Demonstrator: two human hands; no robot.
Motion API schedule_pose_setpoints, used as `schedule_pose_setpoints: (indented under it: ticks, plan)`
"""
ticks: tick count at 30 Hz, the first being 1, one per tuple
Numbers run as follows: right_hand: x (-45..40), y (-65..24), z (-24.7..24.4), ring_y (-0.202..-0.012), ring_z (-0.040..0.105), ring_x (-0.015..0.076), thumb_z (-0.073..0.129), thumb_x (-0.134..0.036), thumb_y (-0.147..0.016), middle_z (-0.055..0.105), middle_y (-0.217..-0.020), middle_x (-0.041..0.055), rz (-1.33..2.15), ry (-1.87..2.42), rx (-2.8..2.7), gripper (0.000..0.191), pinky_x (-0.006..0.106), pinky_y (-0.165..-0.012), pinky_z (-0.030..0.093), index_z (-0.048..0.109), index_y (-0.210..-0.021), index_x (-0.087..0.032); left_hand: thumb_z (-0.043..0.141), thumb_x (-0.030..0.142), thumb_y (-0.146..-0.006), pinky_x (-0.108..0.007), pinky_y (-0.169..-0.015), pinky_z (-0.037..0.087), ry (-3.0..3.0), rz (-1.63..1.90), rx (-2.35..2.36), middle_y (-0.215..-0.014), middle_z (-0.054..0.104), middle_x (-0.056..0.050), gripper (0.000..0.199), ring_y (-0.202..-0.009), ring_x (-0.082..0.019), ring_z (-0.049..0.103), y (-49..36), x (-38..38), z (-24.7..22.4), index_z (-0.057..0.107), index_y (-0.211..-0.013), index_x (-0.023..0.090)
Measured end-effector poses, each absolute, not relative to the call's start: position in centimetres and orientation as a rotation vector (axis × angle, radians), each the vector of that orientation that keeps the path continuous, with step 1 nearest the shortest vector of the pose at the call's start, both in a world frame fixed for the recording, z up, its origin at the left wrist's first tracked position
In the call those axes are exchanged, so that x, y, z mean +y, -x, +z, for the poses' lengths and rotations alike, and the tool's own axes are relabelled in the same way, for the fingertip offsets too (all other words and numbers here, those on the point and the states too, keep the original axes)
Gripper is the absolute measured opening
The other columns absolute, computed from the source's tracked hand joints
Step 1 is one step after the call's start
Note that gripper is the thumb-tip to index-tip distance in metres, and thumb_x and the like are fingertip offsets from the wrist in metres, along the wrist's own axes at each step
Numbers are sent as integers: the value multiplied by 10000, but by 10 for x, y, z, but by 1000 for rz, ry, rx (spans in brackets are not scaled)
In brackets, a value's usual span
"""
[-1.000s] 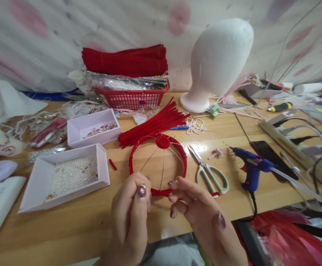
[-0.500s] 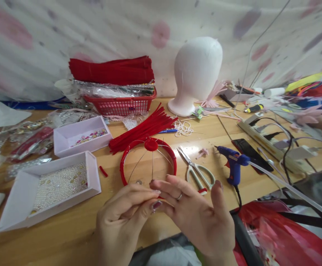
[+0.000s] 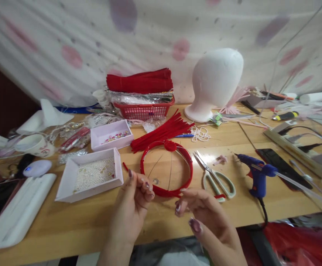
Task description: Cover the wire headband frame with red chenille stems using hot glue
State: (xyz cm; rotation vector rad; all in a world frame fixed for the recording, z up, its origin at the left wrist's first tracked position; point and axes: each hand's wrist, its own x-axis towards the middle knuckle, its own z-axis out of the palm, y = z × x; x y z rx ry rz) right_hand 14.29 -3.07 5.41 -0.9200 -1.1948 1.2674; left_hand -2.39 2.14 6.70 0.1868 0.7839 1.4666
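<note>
A red headband ring (image 3: 192,162) with thin wires and a red round disc (image 3: 170,146) lies on the wooden table. My left hand (image 3: 134,205) is raised just in front of the ring's lower left, fingers curled in loosely and apart from the thumb, with nothing visible in it. Near the ring's lower right, my right hand (image 3: 208,218) has its thumb and fingers spread, holding nothing. White-handled scissors (image 3: 215,175) rest right of the ring. A blue glue gun (image 3: 257,171) lies farther right. Behind the ring is a bundle of red strips (image 3: 161,131).
Two white trays, one with pearl beads (image 3: 62,184) and one with coloured gems (image 3: 96,138), stand at left. A red basket (image 3: 144,111) and a white foam head (image 3: 216,79) are behind. A power strip (image 3: 285,151) and phone (image 3: 283,168) lie right.
My hands have separated; the left fingers have come off the right hand, and the right hand has turned. The view has shifted left, and the other person's hand at right is out of view.
</note>
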Motion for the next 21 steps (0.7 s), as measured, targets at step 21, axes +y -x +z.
schedule_pose_setpoints:
  ticks: [21]
  plan:
    - [-7,-112,47,-911,733,209,751,-107,-859,714,-1054,64,183,1101,-1516,376,327,-727,661,767,-1169,-320,982,326,-596,-111,-701,603,-119,1420,664,-792,838,-25,235,-774,-120,790,-6,-10,62,814,-700,198]
